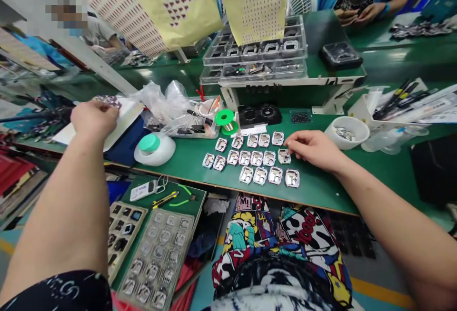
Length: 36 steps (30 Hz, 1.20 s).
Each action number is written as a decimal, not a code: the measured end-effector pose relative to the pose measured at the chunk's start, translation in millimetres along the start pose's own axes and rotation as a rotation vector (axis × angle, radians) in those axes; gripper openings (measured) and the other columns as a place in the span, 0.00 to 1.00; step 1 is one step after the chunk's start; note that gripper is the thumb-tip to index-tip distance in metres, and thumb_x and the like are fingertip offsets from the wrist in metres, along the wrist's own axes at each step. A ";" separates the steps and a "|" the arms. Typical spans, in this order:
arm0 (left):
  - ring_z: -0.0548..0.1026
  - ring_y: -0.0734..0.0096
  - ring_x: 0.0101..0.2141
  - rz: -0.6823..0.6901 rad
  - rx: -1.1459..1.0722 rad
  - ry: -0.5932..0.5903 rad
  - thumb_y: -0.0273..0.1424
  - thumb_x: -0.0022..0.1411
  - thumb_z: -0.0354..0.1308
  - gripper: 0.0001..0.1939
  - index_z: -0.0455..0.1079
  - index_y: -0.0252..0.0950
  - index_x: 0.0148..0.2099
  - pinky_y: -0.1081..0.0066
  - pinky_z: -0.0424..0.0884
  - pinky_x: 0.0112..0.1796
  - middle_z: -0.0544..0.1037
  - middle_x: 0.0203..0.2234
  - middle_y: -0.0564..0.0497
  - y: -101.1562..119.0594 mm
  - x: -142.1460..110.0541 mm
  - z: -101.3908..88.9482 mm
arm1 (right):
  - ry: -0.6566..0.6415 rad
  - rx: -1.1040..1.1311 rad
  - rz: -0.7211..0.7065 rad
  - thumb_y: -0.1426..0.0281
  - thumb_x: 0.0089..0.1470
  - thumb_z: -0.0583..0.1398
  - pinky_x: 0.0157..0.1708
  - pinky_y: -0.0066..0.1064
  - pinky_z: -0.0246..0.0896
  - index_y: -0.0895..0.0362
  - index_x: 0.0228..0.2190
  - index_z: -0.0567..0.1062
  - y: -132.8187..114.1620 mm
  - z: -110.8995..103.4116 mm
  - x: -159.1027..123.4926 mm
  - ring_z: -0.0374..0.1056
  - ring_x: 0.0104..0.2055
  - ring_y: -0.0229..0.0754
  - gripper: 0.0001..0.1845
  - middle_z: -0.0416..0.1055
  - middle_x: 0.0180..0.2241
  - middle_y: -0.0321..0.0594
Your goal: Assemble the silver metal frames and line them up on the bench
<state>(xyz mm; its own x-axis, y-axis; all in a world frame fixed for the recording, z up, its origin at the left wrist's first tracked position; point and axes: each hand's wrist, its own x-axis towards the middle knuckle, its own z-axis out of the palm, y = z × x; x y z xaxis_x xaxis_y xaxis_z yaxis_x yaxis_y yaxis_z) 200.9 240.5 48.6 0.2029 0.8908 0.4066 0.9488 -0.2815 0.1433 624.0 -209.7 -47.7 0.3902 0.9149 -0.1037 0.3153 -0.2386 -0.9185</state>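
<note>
Hands both out over green surface (321, 192). Right hand (314, 149) rests palm down, fingers loosely curled, fingertips touching the small metal frame (284, 156) at the right end of the middle row; not gripping it. That frame sits in a batch of silver metal frames (255, 159) laid in rough rows near the front edge of the surface. Left hand (93, 118) reaches far left, knuckles up, fingers curled down onto a white sheet (123, 118) with small dark parts on it; can't tell if it's holding anything.

Between the hands: white dome with teal cap (154, 148), crumpled clear bags (162, 104), green solder spool (224, 118), black fixture (259, 115). White bowl (347, 132) of small parts just right of the right hand. Clear trays (257, 54) stacked on a raised shelf behind, yellow perforated sheets (255, 2) hanging above.

Lower shelf: trays of parts (157, 258), yellow-handled tool (164, 200). Lap fabric is comic print; "BOOM!"-type lettering partly readable, no brand labels legible. Another person's hands (357, 14) top right.
</note>
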 end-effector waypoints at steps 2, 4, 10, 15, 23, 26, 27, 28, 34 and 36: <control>0.78 0.37 0.51 -0.043 0.045 0.015 0.45 0.60 0.58 0.15 0.71 0.37 0.35 0.41 0.73 0.58 0.77 0.30 0.43 2.4 -11.6 -6.8 | -0.007 0.007 -0.010 0.57 0.60 0.64 0.26 0.32 0.62 0.55 0.36 0.82 -2.1 0.4 -1.6 0.67 0.27 0.39 0.15 0.79 0.30 0.40; 0.78 0.43 0.51 -0.029 0.049 0.057 0.47 0.63 0.55 0.19 0.73 0.35 0.38 0.46 0.73 0.58 0.79 0.35 0.43 10.2 -30.1 -15.7 | -0.007 0.011 -0.026 0.57 0.60 0.63 0.26 0.32 0.61 0.55 0.36 0.82 -3.3 0.6 -3.0 0.67 0.27 0.39 0.14 0.79 0.30 0.40; 0.77 0.60 0.39 0.308 -0.137 0.290 0.45 0.71 0.56 0.18 0.77 0.35 0.42 0.58 0.75 0.45 0.78 0.35 0.47 86.7 -160.7 -35.2 | -0.042 0.049 -0.076 0.58 0.60 0.63 0.26 0.32 0.62 0.55 0.36 0.82 -1.8 4.4 -6.8 0.68 0.27 0.39 0.14 0.78 0.30 0.39; 0.76 0.56 0.42 0.845 -0.359 0.058 0.30 0.75 0.57 0.05 0.73 0.39 0.50 0.58 0.72 0.44 0.80 0.40 0.44 189.4 -308.6 -24.9 | -0.119 0.104 -0.115 0.58 0.60 0.63 0.29 0.31 0.64 0.54 0.35 0.82 -4.9 7.6 -11.7 0.68 0.27 0.38 0.12 0.78 0.29 0.37; 0.75 0.53 0.43 1.148 -0.488 -0.019 0.21 0.71 0.60 0.19 0.67 0.36 0.62 0.55 0.70 0.43 0.80 0.42 0.41 247.9 -357.1 -8.6 | -0.453 0.183 -0.156 0.58 0.60 0.64 0.27 0.28 0.63 0.55 0.37 0.82 -11.7 -1.1 -22.8 0.68 0.26 0.36 0.14 0.75 0.28 0.34; 0.76 0.53 0.43 1.171 -0.504 -0.021 0.21 0.70 0.61 0.20 0.68 0.37 0.62 0.55 0.70 0.43 0.79 0.42 0.41 250.9 -354.6 -8.4 | -0.464 0.192 -0.192 0.59 0.59 0.65 0.28 0.27 0.62 0.55 0.36 0.82 -9.2 -3.3 -23.7 0.66 0.26 0.36 0.12 0.72 0.25 0.32; 0.76 0.53 0.43 1.147 -0.532 -0.025 0.22 0.70 0.61 0.20 0.69 0.38 0.61 0.55 0.71 0.43 0.79 0.42 0.42 252.3 -354.9 -9.0 | -0.460 0.200 -0.190 0.60 0.59 0.65 0.27 0.27 0.62 0.55 0.36 0.82 -8.7 -3.4 -23.8 0.66 0.26 0.36 0.12 0.72 0.25 0.31; 0.76 0.54 0.43 1.091 -0.584 -0.025 0.23 0.70 0.62 0.19 0.70 0.39 0.61 0.55 0.72 0.44 0.78 0.42 0.42 254.3 -355.4 -9.8 | -0.450 0.205 -0.182 0.60 0.59 0.65 0.27 0.27 0.62 0.55 0.35 0.82 -8.4 -3.3 -23.8 0.66 0.26 0.36 0.12 0.72 0.24 0.31; 0.80 0.65 0.38 0.287 -1.180 -0.484 0.37 0.71 0.63 0.16 0.72 0.41 0.58 0.64 0.81 0.40 0.78 0.49 0.43 275.3 -349.4 -8.3 | -0.415 0.219 -0.126 0.59 0.59 0.66 0.27 0.28 0.63 0.56 0.37 0.81 -9.5 1.7 -23.9 0.68 0.26 0.37 0.13 0.73 0.27 0.32; 0.81 0.67 0.34 0.100 -1.355 -0.759 0.41 0.67 0.65 0.19 0.72 0.39 0.56 0.66 0.81 0.34 0.80 0.46 0.44 282.4 -344.1 -6.7 | -0.422 0.214 -0.123 0.58 0.60 0.66 0.27 0.28 0.62 0.56 0.38 0.81 -9.4 3.6 -24.0 0.67 0.25 0.37 0.13 0.72 0.27 0.32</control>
<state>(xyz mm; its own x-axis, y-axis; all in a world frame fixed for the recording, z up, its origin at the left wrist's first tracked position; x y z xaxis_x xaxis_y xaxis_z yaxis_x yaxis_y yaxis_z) 397.4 -147.9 -44.8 0.7173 0.6967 -0.0118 0.0897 -0.0755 0.9931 608.5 -228.2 -38.0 -0.0375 0.9949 -0.0940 0.1345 -0.0882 -0.9870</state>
